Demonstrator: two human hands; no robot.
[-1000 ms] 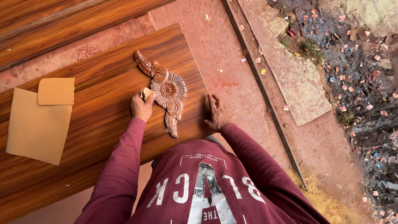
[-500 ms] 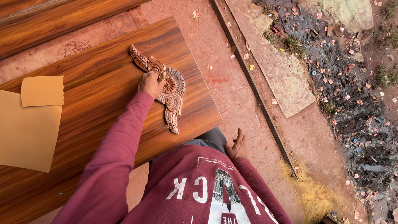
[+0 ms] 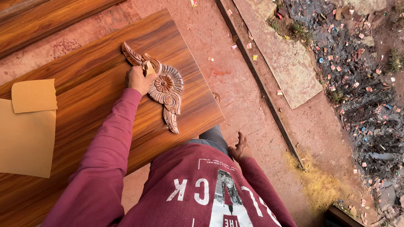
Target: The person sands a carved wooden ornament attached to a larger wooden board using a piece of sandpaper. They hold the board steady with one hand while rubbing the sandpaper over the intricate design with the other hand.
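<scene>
My left hand [image 3: 138,80] pinches folded sandpaper [image 3: 147,67] against the carved wooden ornament [image 3: 162,86]; right hand [image 3: 240,147] spread on the ground.

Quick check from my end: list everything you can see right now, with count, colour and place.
carved wooden ornament: one, reddish brown, lying on the wooden board
wooden board: one, glossy brown grain, on the ground
small sandpaper piece: one, tan, pressed on the ornament under the left hand
sandpaper sheets: two, tan, at the board's left edge, the smaller overlapping the larger
metal strip: one, dark, on the red ground
flat slab: one, reddish, right of the strip
sawdust pile: one, yellow, lower right
left hand: on the ornament
right hand: open, by the knee
</scene>
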